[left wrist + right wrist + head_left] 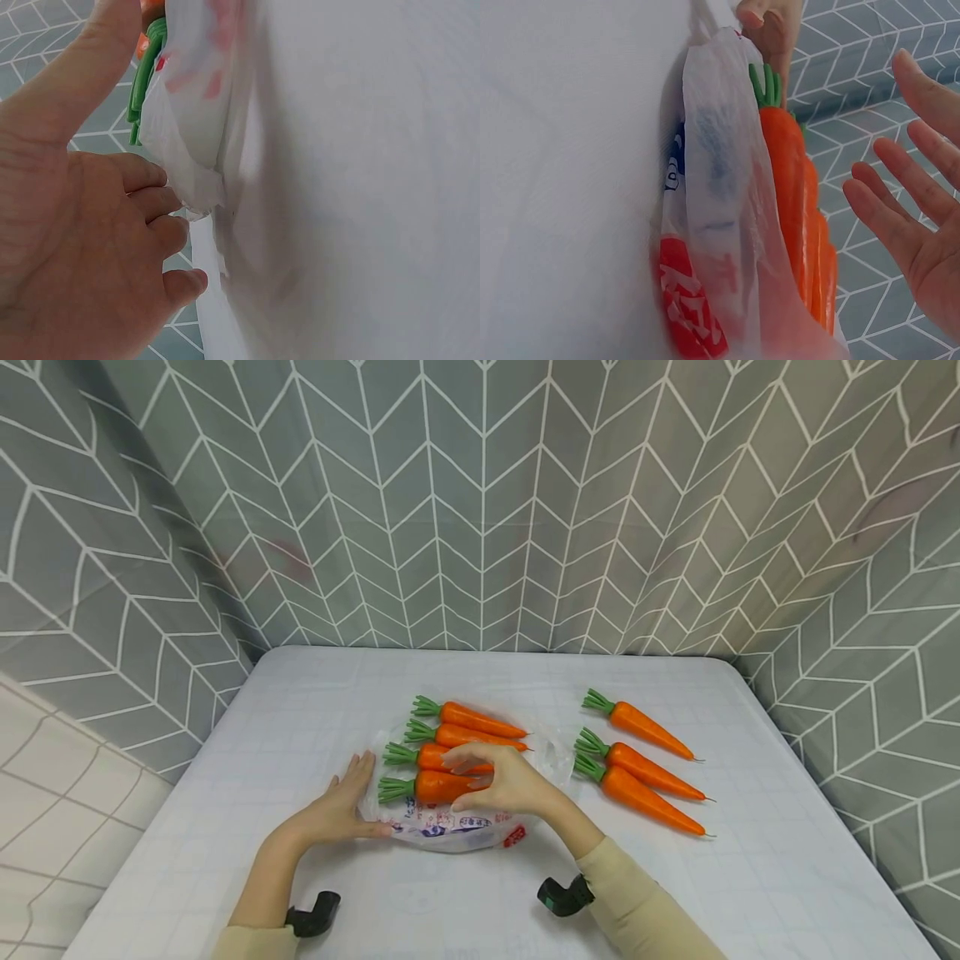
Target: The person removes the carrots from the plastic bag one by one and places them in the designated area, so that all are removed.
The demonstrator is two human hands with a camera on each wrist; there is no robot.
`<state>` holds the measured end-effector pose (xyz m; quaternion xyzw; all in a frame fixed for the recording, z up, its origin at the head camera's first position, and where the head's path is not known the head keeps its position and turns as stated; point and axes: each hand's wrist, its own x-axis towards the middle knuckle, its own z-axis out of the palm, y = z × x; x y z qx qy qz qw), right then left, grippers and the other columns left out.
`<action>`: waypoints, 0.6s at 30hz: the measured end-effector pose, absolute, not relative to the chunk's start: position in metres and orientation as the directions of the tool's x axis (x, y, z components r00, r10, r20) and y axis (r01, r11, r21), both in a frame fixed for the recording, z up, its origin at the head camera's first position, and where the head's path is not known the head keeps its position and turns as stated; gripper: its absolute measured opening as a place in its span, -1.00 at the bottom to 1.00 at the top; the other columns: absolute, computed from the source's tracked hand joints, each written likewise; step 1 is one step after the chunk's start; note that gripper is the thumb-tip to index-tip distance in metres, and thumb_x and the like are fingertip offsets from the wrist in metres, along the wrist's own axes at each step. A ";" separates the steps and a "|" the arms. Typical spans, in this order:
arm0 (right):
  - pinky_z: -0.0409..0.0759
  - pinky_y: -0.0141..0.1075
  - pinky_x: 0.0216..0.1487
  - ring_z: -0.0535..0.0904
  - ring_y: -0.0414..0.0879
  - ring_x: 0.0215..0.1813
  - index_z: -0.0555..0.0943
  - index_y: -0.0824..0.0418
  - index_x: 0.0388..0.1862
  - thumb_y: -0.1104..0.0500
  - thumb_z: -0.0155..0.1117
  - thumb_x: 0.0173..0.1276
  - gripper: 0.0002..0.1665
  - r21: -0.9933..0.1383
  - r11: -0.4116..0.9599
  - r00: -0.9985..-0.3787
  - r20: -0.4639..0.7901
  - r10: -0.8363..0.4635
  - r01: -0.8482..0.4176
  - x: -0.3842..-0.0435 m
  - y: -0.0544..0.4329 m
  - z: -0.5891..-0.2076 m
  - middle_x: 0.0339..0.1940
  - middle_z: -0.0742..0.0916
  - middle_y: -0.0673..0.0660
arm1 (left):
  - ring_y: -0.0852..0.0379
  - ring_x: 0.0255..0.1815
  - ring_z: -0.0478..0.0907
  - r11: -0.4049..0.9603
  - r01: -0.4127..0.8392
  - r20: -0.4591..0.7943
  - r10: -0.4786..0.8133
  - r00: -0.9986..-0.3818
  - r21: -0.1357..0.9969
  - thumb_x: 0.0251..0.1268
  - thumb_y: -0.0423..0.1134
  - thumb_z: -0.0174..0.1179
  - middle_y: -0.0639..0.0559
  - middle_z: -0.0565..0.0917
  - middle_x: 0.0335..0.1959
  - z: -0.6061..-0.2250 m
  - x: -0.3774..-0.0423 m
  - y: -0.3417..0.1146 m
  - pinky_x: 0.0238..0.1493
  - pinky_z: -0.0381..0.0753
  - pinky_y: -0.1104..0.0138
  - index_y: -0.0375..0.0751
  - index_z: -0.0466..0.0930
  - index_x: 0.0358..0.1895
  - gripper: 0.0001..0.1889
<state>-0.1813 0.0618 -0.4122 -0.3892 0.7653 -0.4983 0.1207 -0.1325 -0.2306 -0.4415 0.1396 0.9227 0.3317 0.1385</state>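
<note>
A thin white plastic bag [457, 839] with red and blue print lies flat on the table. Several orange carrots [480, 718] with green stem tops rest on it side by side. My left hand [333, 806] is at the bag's left edge, fingers spread, the thumb at its near corner. In the left wrist view, the fingertips are close to the crumpled bag edge [191, 180]; whether they press it I cannot tell. Over the two nearest carrots hovers my right hand [510, 781], fingers apart and loosely bent. The right wrist view shows a gap between it and the carrots [784, 172].
Three more carrots [648, 731] lie slantwise on the right side of the white-covered table [780, 877]. A grey curtain [480, 510] with white chevron lines stands behind and along the sides. Each wrist wears a black camera mount [566, 896].
</note>
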 end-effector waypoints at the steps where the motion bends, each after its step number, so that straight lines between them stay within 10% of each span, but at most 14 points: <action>1: 0.62 -0.16 0.03 0.56 0.02 0.10 0.58 0.18 0.13 0.19 0.57 0.03 -0.36 -0.853 0.211 -0.671 0.198 -0.715 -0.477 -0.182 0.062 -0.413 0.05 0.67 0.11 | -0.39 0.49 -0.37 0.742 0.164 -0.165 0.349 -0.922 0.650 -0.07 0.10 0.47 -0.47 -0.19 0.49 -0.442 -0.133 -0.231 0.34 -0.33 -0.31 -0.60 -0.23 0.45 0.28; 18: 0.63 -0.16 0.00 0.61 -0.08 0.05 0.62 0.02 0.11 0.18 0.46 0.16 -0.51 -0.370 0.633 -0.710 0.117 -0.695 -0.680 -0.179 0.057 -0.432 0.02 0.70 -0.05 | -0.39 0.49 -0.35 0.741 0.164 -0.154 0.340 -0.928 0.651 -0.11 0.14 0.47 -0.47 -0.18 0.49 -0.445 -0.132 -0.232 0.35 -0.35 -0.30 -0.60 -0.22 0.45 0.30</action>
